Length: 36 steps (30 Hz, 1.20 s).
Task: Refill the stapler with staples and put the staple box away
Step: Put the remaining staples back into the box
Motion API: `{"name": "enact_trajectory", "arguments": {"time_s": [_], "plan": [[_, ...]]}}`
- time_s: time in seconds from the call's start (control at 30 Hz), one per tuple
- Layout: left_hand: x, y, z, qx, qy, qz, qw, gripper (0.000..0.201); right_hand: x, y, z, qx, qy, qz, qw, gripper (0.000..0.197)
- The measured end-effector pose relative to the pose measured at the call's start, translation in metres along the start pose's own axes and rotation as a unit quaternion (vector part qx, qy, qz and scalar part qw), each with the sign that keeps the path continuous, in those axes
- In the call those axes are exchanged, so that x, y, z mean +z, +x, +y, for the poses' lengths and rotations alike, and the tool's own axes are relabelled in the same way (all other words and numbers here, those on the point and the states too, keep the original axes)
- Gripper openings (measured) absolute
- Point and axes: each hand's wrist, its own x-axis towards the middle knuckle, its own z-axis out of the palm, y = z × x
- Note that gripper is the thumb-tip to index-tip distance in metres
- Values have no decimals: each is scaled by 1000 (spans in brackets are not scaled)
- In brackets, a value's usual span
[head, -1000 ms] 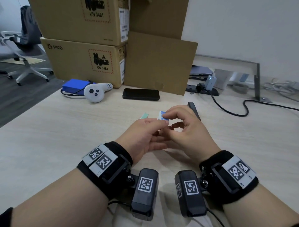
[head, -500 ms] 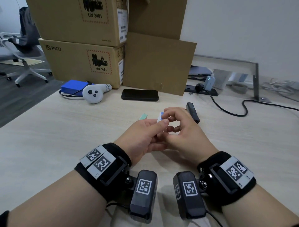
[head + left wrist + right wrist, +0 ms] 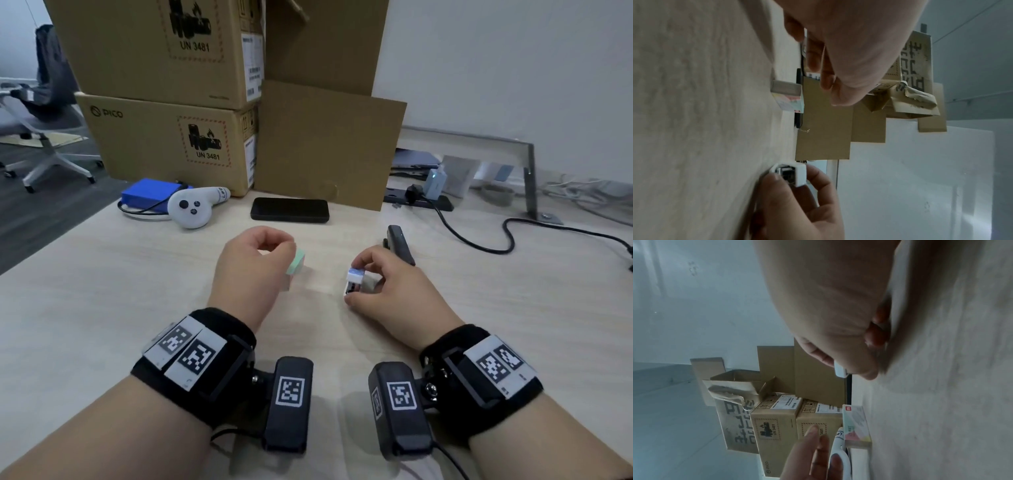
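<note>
A small white staple box (image 3: 353, 275) with a blue top is pinched in my right hand (image 3: 358, 282), low over the desk. Its open end shows dark metal inside in the left wrist view (image 3: 789, 174). The black stapler (image 3: 399, 243) lies closed just beyond that hand. My left hand (image 3: 274, 245) hovers to the left with loosely curled fingers and holds nothing. A pastel green box (image 3: 296, 262) lies on the desk right beside its fingers, apart from them in the left wrist view (image 3: 787, 95).
A black phone (image 3: 289, 209) lies behind the hands. A white controller (image 3: 191, 207) and a blue pack (image 3: 150, 193) sit at the back left. Stacked cardboard boxes (image 3: 164, 137) stand behind them. A black cable (image 3: 479, 236) runs along the right of the desk (image 3: 102, 291).
The hands have parted. My left hand let go of the white box and moved left beside the green box. My right hand carried the white box right and lower.
</note>
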Motion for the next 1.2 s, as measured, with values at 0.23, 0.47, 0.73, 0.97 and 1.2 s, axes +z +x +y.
{"name": "enact_trajectory", "arguments": {"time_s": [0.23, 0.47, 0.73, 0.97, 1.2], "plan": [[0, 4, -9, -67, 116, -60, 989, 19, 1, 2, 5, -2, -14, -2, 1000, 25], [6, -5, -6, -59, 169, -101, 979, 24, -3, 5, 5, -70, -16, 210, 975, 5], [3, -7, -1, -49, 276, -188, 941, 45, -5, 8, 15, 94, -35, 117, 988, 38], [2, 1, -7, 1, 357, -202, 912, 55, -3, 8, 14, 98, -15, 97, 990, 28], [5, 4, -13, 11, 381, -201, 903, 63, 0, 6, 6, 84, -15, 116, 990, 8]]}}
